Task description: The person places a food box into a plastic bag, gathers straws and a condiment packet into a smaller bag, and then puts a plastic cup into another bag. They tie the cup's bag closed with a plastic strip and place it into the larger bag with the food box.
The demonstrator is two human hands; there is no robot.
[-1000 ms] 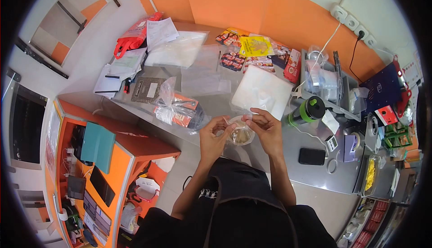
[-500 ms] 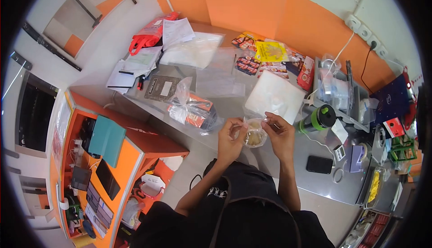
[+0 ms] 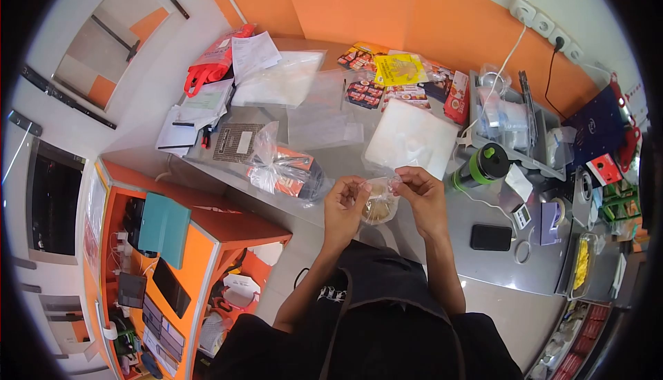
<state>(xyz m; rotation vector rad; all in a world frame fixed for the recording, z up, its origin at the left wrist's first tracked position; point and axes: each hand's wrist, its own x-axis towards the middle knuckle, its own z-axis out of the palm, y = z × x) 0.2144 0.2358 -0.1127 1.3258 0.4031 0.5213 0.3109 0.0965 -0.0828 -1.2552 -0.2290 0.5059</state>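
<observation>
A small clear plastic bag (image 3: 378,209) with something yellowish-brown inside hangs between my hands, above the near edge of the metal table. My left hand (image 3: 343,209) pinches one side of its upper edge between thumb and fingers. On the opposite side, my right hand (image 3: 421,197) grips the bag's top corner in a similar pinch. What exactly the bag contains is too small to make out. Just beyond the hands lies a stack of white plastic sheets or bags (image 3: 412,138). To the left of my left hand sits a knotted clear bag with an orange-and-black box inside (image 3: 286,173).
To the right stand a black-and-green bottle (image 3: 485,164), a black phone (image 3: 491,237), a tape roll (image 3: 522,251) and a grey bin (image 3: 532,156). Printed packets (image 3: 402,69) and a red bag (image 3: 217,62) lie at the back. An orange shelf unit (image 3: 207,225) stands left.
The whole view has shifted, so the table things appear farther left. Both hands keep their pinch on the bag, with only slight finger movement.
</observation>
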